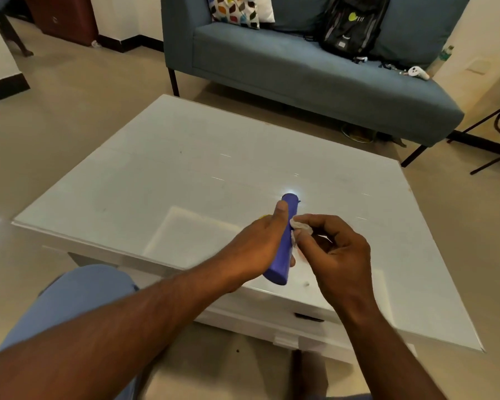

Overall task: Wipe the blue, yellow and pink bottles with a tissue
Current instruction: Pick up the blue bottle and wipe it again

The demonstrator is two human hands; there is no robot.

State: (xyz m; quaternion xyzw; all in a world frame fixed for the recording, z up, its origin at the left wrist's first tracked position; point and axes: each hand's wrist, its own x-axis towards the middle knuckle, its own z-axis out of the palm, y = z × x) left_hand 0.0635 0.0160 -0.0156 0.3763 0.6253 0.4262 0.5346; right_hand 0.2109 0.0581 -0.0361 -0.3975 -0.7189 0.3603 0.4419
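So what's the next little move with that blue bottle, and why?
Probably rub the tissue along the blue bottle. The left hand grips the bottle over the table, and the right hand pinches the tissue against its side.

The bottle (pixel 283 243) is lying in the left hand (pixel 260 243) above the table's (pixel 156 174) near edge, with the right hand (pixel 338 255) pressing a tissue (pixel 299 228) against its right side. Behind the table a sofa (pixel 300 70) is standing, bearing a backpack (pixel 354 24) and a cushion (pixel 237 10).
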